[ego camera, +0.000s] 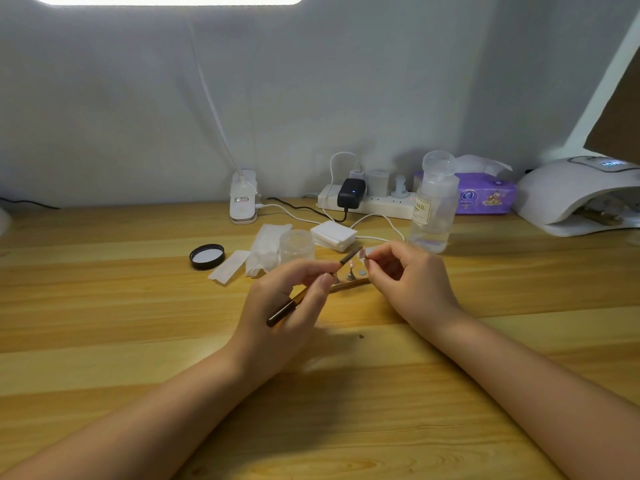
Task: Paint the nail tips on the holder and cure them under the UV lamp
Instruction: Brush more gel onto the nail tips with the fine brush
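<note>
- Left hand (pixel 284 299): the fingers are curled around a slim dark brush (pixel 311 289) with a gold band, held like a pen; its working end slants up and to the right, close to the piece in the other hand.
- Right hand (pixel 408 275): thumb and forefinger pinch a small pale nail tip (pixel 367 252), lifted just above the holder; the other fingers are loosely curled.
- Holder (pixel 349 284): a narrow wooden bar lying on the table (pixel 138 306) between the hands, carrying small metal stands; one stand seems to bear a pinkish tip, though blur makes this uncertain.
- UV lamp (pixel 575 199): a smooth white domed shell at the far right, well apart from the hands; something lies inside its opening, too dim to identify.
- Risks: the tip is small and glossy, so a slack pinch could let it drop or twist; a shaky bristle could spread gel onto the fingertips; a wet tip may smear if touched before curing.
- Nearby materials: a clear plastic bottle (pixel 433 206), a translucent jar (pixel 297 245) with its black lid (pixel 207 256) off, soft white wipes (pixel 265 249), and stacked cotton pads (pixel 334 235).
</note>
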### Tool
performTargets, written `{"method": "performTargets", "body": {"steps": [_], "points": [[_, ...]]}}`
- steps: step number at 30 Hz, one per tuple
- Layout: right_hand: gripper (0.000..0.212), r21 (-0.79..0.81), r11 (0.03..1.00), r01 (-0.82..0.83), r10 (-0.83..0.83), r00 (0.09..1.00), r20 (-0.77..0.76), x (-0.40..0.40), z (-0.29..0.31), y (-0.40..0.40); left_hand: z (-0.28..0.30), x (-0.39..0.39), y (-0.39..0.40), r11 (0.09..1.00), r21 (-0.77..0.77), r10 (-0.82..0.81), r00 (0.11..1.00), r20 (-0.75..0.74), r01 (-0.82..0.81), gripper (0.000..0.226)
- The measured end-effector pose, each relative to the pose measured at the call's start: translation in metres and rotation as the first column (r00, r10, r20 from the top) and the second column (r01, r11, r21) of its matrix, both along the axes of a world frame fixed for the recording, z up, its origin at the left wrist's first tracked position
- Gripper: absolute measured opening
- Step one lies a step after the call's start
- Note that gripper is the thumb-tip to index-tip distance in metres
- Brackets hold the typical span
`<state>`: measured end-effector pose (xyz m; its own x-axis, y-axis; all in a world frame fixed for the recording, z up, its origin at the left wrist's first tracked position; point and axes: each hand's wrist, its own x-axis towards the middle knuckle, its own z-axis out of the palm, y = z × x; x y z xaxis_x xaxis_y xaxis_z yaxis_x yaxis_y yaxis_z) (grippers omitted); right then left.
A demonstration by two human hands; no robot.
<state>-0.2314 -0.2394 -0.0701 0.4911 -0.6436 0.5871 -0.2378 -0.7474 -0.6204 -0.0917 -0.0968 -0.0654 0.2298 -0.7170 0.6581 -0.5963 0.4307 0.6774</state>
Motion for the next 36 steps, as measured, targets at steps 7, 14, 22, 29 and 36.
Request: {"method": "performTargets", "body": {"steps": [7, 14, 22, 29, 36], "points": [[0.008, 0.030, 1.000, -0.004, 0.004, 1.000, 0.009, -0.0010, 0.0007, 0.0003, -0.0005, 0.0009, 0.0013, 0.999, 0.040, 0.025, 0.998, -0.051, -0.023, 0.024], [0.009, 0.035, 0.999, -0.037, 0.037, 0.999, -0.002, -0.0010, 0.0017, 0.0010, -0.0013, 0.0002, 0.0001, 0.999, 0.031, -0.038, 0.994, -0.102, 0.041, 0.028], [0.007, 0.061, 0.997, -0.053, 0.052, 0.998, 0.021, -0.0005, 0.0010, 0.0005, -0.0018, 0.0013, 0.0015, 0.998, 0.007, -0.063, 0.987, -0.151, 0.065, 0.029], [0.005, 0.124, 0.984, -0.125, 0.118, 0.991, 0.064, -0.0019, 0.0016, 0.0028, -0.0038, 0.0026, -0.0022, 1.000, 0.009, 0.007, 0.992, -0.127, -0.005, 0.030], [0.005, 0.145, 0.980, -0.136, 0.129, 0.990, 0.056, -0.0033, 0.0035, 0.0046, -0.0033, 0.0033, -0.0012, 1.000, -0.021, 0.005, 0.992, -0.123, -0.007, 0.027]]}}
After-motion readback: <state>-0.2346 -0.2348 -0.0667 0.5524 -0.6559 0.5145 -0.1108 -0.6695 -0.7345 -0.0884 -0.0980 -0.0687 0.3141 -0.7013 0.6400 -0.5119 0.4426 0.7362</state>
